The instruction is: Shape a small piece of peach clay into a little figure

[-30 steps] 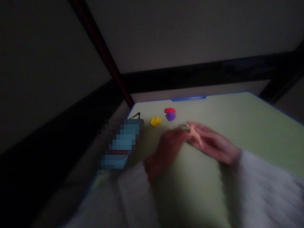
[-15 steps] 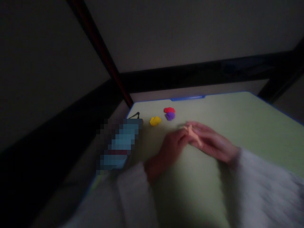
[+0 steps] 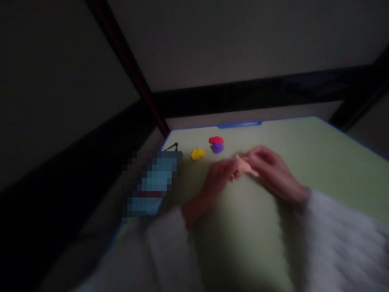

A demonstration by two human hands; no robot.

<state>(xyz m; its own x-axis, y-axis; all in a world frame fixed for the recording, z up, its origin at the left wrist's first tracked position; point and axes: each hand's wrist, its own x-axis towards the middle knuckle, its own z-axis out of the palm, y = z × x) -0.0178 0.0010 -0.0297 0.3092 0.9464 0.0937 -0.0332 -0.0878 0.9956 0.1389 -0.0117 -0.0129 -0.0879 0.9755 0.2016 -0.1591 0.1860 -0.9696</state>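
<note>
A pale orange piece of modelling clay [image 3: 245, 165] with thin, stick-like parts is held between my two hands above the table. My left hand [image 3: 219, 178] pinches its left end with closed fingers. From the right, my right hand [image 3: 272, 172] grips it, thumb and fingers drawn together at its upper side. Blur and the fingers hide part of its shape. Beyond my hands lie a yellow lump of clay [image 3: 198, 154], a purple lump [image 3: 217, 147] and a red lump [image 3: 216, 140]; the purple one sits against the red.
The light green table [image 3: 316, 150] has a blue rim, with a blue handle-like strip [image 3: 240, 125] at its far edge. A blurred-out blue object [image 3: 158, 178] lies along the left edge, a thin dark loop [image 3: 172, 147] beside it. A wall [image 3: 258, 44] stands behind.
My right hand has turned from lying open-palmed under the clay to gripping it from above with fingers drawn together. My left hand has shifted slightly. The lumps have stayed put.
</note>
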